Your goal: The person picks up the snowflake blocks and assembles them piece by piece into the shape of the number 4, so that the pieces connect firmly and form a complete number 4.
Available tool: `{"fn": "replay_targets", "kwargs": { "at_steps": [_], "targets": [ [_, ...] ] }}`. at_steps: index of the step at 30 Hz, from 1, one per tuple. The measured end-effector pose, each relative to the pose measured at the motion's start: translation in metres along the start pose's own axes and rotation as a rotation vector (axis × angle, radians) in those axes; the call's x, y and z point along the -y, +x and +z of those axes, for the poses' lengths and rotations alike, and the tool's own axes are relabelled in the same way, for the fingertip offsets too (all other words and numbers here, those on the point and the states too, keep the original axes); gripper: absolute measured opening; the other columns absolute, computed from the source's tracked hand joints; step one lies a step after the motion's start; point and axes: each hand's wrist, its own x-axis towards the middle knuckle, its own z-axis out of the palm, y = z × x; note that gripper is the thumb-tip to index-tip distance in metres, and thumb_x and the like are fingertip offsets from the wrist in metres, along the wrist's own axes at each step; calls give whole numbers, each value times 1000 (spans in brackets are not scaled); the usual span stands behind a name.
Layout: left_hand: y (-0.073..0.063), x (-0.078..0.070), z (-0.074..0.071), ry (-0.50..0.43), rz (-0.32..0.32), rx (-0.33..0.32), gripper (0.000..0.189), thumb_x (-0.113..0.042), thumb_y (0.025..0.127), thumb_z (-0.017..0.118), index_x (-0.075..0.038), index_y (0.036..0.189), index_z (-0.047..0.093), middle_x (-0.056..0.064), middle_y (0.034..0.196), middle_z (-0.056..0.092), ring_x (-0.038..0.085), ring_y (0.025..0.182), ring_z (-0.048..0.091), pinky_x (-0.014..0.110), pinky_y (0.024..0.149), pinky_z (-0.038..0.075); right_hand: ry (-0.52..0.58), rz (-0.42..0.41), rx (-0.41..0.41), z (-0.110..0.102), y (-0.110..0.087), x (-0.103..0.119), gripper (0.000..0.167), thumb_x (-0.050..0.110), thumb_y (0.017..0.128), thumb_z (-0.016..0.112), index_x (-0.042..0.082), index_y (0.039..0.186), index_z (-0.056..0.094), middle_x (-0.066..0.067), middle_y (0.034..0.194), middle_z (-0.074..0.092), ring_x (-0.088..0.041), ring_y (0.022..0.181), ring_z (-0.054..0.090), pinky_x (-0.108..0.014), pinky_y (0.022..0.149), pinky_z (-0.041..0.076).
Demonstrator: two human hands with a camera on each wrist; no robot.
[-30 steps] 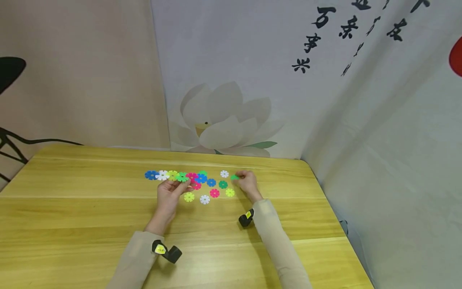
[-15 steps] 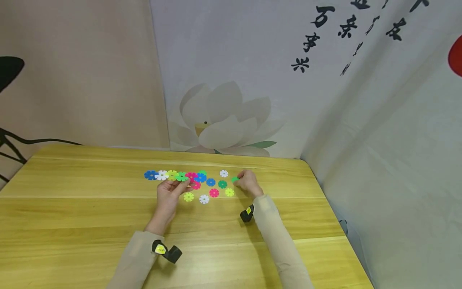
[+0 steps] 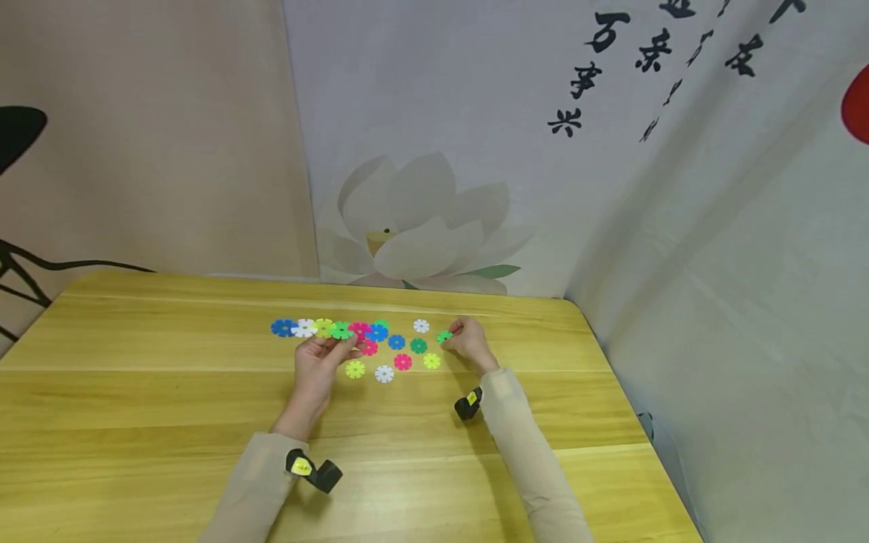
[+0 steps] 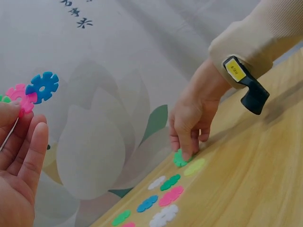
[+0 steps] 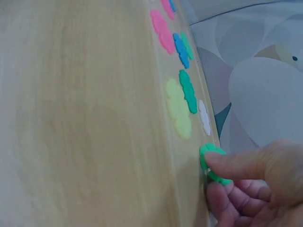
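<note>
My left hand (image 3: 317, 375) holds up a row of interlocked flower-shaped plastic discs, pinching it near its light green disc (image 3: 341, 330). From left to right the row runs blue, white, yellow, green, pink and blue; its end blue disc (image 4: 43, 87) shows clearly in the left wrist view. Between thumb and fingers, my right hand (image 3: 470, 345) pinches a single green flower disc (image 5: 213, 163) at the right end of the loose pieces. Whether that disc still touches the table, I cannot tell.
Loose flower discs lie between the hands: a white disc (image 3: 421, 326), a dark green disc (image 3: 419, 346), a pink disc (image 3: 403, 362), a yellow disc (image 3: 431, 361) and several others. The wooden table (image 3: 170, 422) meets a cloth backdrop (image 3: 434, 90) behind.
The green disc in my right hand has tipped so more of its face shows, and the right hand has shifted slightly right. My left hand and its row stay nearly still.
</note>
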Motion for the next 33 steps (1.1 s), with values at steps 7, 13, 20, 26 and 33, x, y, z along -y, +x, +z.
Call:
{"fn": "replay_targets", "kwargs": {
  "at_steps": [7,13,20,26,33],
  "targets": [
    [1,1,0,-6,0,4,28,11,85,60,-13,72,69,4,74,70,14,63,67,26,65,58,242,-90,-68,3,-10,2,17,-7,77,69,-7,93,62,-3,72,55,-10,61,49,-17,50,44],
    [2,2,0,-19,3,2,24,10,85,61,-10,74,69,2,74,70,14,64,68,27,65,58,305,-225,-83,3,-35,27,14,2,80,71,-8,89,66,-6,74,65,-9,63,59,-29,60,54],
    [2,3,1,-23,2,-3,25,10,85,61,-11,74,69,1,74,70,14,65,68,26,65,58,439,-298,-10,2,-63,54,12,-1,85,66,-12,89,65,-6,72,67,-9,64,63,-36,68,59],
    [1,4,1,-27,-4,-7,25,11,85,60,-9,73,69,1,73,70,12,63,67,26,64,58,545,-384,53,3,-82,68,10,-6,86,62,-15,89,63,-15,74,67,-15,65,66,-34,66,59],
    [-1,4,2,-39,-3,3,24,10,84,61,-10,74,69,2,74,70,13,62,67,26,64,58,590,-491,69,8,-94,78,12,-7,85,63,-18,88,61,-27,78,65,-9,65,66,-27,64,59]
  ]
}}
